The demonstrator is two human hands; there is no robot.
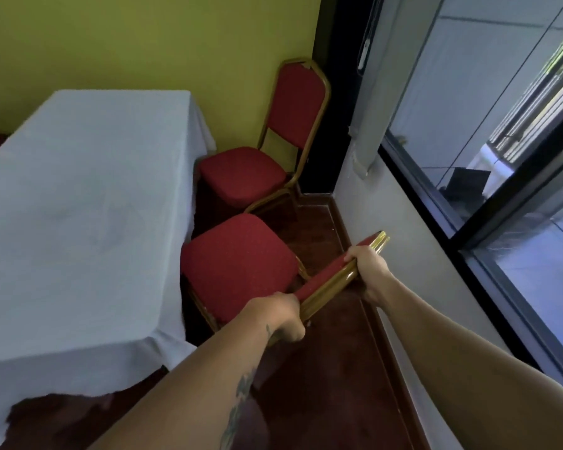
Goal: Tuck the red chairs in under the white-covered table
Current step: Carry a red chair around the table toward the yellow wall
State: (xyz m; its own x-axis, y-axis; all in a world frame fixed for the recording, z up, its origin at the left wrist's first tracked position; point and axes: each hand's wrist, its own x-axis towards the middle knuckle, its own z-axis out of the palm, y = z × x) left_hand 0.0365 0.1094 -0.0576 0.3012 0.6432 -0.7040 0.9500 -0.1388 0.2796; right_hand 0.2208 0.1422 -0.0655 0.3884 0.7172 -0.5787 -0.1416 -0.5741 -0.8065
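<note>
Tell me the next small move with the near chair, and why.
Probably push it straight toward the table. Both the left hand and the right hand grip the near chair by its backrest top, and nearly all of its seat is outside the white cloth edge.

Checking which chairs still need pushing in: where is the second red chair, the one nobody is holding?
The far red chair stands in the corner beyond the held chair, beside the white-covered table's far end, its backrest near the yellow wall.
</note>
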